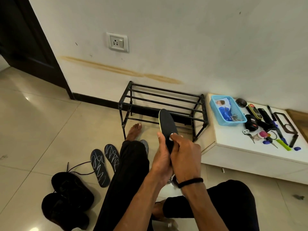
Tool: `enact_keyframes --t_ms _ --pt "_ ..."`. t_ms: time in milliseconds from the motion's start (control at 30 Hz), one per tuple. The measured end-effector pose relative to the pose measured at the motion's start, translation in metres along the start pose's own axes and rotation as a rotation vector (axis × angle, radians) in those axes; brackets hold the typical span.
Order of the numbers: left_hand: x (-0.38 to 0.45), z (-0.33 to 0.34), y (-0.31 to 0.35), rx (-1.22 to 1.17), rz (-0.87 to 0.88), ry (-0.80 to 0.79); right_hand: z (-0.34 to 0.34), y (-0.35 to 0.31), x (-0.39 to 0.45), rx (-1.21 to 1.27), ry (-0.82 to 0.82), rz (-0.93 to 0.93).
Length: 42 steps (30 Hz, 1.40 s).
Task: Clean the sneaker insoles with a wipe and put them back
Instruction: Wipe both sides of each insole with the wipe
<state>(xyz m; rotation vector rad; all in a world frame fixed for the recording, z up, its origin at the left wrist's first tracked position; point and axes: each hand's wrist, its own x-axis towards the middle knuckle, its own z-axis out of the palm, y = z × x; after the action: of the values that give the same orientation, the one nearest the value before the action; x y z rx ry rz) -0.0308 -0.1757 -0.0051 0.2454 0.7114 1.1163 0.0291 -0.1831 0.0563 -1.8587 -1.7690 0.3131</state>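
Note:
A black insole [167, 124] with a pale green edge stands upright in front of me. My left hand [161, 160] grips its lower part from the left, thumb up along its edge. My right hand [185, 155] presses a small white wipe [171, 135] against the insole's face with curled fingers. Two more dark insoles [99, 167] with white scribble patterns lie on the floor to the left, beside my outstretched leg. A pair of black sneakers [70, 197] with loose laces sits at the lower left.
An empty black metal shoe rack [163, 105] stands against the wall ahead. At the right, a low white cabinet [233, 140] carries a blue basket [227, 110], keys, pens and small items. A grey sandal [145, 145] shows behind my knee.

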Motion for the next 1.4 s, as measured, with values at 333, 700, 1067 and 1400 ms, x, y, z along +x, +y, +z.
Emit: enact_keyframes --t_ms 333,700,1067,1400 --pt "-0.006 0.003 0.011 -0.104 -0.023 0.000 -0.029 0.004 0.010 0.379 0.019 0.095" --pt "-0.007 0.007 0.002 0.030 -0.035 0.000 -0.001 -0.006 0.025 0.012 -0.007 0.008" --pt "-0.005 0.010 0.008 0.042 0.007 -0.011 -0.026 0.006 0.045 0.279 0.105 0.037" --pt "-0.003 0.009 0.000 0.243 0.057 -0.033 0.004 0.003 0.051 0.088 0.059 0.055"
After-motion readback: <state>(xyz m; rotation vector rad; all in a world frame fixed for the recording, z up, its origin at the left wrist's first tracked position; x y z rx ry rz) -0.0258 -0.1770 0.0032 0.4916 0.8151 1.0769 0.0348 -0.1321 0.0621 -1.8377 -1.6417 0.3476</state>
